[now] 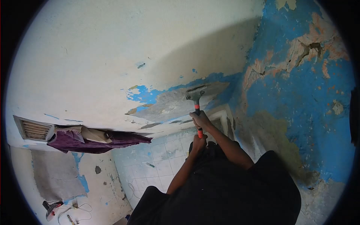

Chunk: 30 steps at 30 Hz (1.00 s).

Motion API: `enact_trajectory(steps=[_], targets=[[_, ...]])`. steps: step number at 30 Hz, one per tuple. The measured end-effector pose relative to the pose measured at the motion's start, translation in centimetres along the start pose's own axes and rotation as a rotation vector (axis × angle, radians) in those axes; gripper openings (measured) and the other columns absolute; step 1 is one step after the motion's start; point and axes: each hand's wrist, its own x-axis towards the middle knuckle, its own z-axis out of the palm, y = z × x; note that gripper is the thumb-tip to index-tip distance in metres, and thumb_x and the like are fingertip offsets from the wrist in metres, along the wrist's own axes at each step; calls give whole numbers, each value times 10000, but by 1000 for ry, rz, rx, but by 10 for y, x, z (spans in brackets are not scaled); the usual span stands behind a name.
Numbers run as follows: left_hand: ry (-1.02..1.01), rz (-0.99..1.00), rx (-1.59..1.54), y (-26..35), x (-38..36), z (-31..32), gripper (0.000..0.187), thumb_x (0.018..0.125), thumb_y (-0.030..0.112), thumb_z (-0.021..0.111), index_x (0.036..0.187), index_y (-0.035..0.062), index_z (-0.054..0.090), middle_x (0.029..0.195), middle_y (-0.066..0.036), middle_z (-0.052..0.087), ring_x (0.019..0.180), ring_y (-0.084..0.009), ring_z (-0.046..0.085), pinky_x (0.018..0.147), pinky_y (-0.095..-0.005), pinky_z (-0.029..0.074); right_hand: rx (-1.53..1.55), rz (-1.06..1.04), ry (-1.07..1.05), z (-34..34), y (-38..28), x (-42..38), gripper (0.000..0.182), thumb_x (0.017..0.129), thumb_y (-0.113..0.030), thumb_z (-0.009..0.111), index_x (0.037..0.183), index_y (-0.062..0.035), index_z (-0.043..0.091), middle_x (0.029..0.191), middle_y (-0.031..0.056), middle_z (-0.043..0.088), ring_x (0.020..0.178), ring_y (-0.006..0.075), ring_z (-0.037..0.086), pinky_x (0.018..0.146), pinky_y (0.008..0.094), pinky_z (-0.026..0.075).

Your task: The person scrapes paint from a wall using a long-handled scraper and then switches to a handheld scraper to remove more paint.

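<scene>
A long-handled scraper (pixel 195 98) with a wide head and a black-and-red handle stands out in front of me. Its head touches or nearly touches a bare grey patch (pixel 168 103) on the white wall, edged by peeling blue paint (pixel 144 94). My right hand (pixel 201 120) is closed around the upper part of the handle, below the head. Lower down, near my body, my left hand (pixel 199 143) grips the end of the handle. Some fingers of both hands are hidden from this angle.
A blue wall (pixel 322 123) with a deep crack (pixel 307 52) rises on the right. Purple cloth (pixel 97 141) hangs beside a slatted vent (pixel 35 129) on the left. Below are a tiled floor (pixel 161 157) and a disc-shaped tool (pixel 52 210) with cable (pixel 90 212) near it.
</scene>
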Motion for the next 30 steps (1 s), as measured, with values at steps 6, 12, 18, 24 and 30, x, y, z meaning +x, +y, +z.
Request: enact_trajectory(steps=[6, 12, 18, 24, 30], targets=[[1, 70, -51, 23, 23, 2, 242, 748, 191, 582, 602, 7, 525, 501, -50, 503, 433, -155, 489, 440, -330, 377, 2, -68, -14, -5, -27, 17, 403, 889, -253, 554, 548, -110, 394, 409, -17, 360, 298, 92, 336, 311, 280, 284], [17, 47, -13, 27, 12, 2, 256, 747, 196, 584, 619, -22, 542, 514, -90, 531, 444, -191, 522, 456, -350, 398, 12, -60, -33, -5, -25, 12, 407, 891, -251, 552, 548, -114, 383, 410, -20, 352, 296, 92, 328, 311, 281, 279], [71, 145, 114, -6, 21, -3, 271, 755, 204, 587, 651, -44, 560, 529, -95, 541, 452, -189, 522, 460, -350, 396, 24, -8, -4, -1, -18, 14, 415, 893, -247, 549, 535, -117, 383, 404, -20, 351, 294, 93, 336, 310, 276, 282], [38, 8, 60, 20, -6, -3, 260, 748, 209, 586, 620, -14, 545, 499, -67, 512, 435, -168, 506, 445, -331, 390, 28, -12, 53, 3, -4, -1, 375, 878, -233, 554, 562, -126, 384, 417, -35, 332, 300, 86, 328, 308, 274, 266], [31, 65, 96, 17, -5, -9, 271, 746, 221, 591, 634, -22, 544, 519, -82, 532, 450, -190, 525, 455, -349, 400, 99, -16, 33, 1, -7, 2, 362, 871, -220, 556, 578, -125, 366, 428, -38, 318, 303, 84, 316, 304, 269, 251]])
